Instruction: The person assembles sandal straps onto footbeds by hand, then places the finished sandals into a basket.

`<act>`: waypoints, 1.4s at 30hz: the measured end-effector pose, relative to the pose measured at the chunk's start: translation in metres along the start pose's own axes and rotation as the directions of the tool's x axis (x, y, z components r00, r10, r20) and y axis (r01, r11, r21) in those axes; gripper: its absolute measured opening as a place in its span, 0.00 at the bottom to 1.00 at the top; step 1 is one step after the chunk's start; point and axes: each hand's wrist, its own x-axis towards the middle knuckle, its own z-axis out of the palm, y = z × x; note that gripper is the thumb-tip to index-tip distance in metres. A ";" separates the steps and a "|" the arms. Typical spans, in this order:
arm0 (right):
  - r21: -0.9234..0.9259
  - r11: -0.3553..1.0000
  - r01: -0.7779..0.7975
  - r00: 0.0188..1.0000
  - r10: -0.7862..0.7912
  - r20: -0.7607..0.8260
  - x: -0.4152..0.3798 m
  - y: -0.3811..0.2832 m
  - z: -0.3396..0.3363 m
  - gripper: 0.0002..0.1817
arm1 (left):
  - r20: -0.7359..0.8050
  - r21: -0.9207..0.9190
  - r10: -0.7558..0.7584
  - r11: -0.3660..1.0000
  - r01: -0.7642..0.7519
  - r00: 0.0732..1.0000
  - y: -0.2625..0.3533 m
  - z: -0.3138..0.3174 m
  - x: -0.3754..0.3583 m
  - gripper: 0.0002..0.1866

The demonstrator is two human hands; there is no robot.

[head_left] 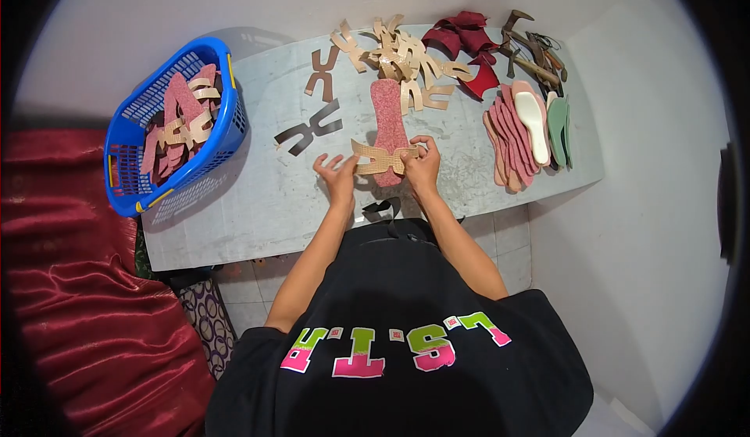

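A pink speckled insole [387, 117] lies lengthwise on the table in front of me. Across its near end sits a beige, woven-look sandal strap [376, 160] with split ends. My right hand [423, 170] is closed on the strap's right side, thumb and fingers pinching it at the insole's edge. Just off the strap's left ends is my left hand [337, 179], its fingers spread and nothing seen in them. A dark strap piece [311, 128] and a brown one [321, 74] lie to the left of the insole.
Beige straps [402, 50] are heaped beyond the insole, beside dark red pieces [469, 39]. Hammers [533, 66] and stacked pink, white and green soles [512, 136] lie at right. A blue basket [233, 101] of pink soles and straps stands at left on the table [258, 203].
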 end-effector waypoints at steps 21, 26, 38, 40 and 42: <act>-0.161 0.985 0.055 0.998 -0.055 0.006 0.003 0.018 0.001 0.17 | 0.480 0.015 -0.097 0.995 0.103 0.872 0.010 -0.005 0.009 0.19; -0.188 0.980 0.058 0.998 -0.055 0.022 0.003 0.018 0.001 0.17 | 0.433 0.202 -0.088 0.979 -0.001 0.897 0.017 -0.001 0.007 0.17; -0.246 0.964 0.099 0.995 -0.087 0.056 0.000 0.022 0.003 0.17 | 0.386 0.538 0.019 0.808 -0.242 0.922 0.013 0.004 0.019 0.11; -0.257 0.959 0.117 0.992 -0.102 0.071 0.001 0.022 0.003 0.18 | 0.420 0.571 -0.045 0.790 -0.225 0.907 0.016 0.005 0.023 0.11; -0.221 0.975 -0.015 0.995 0.035 0.088 0.004 0.023 0.002 0.19 | 0.418 0.612 -0.051 0.754 -0.239 0.907 0.030 0.008 0.014 0.12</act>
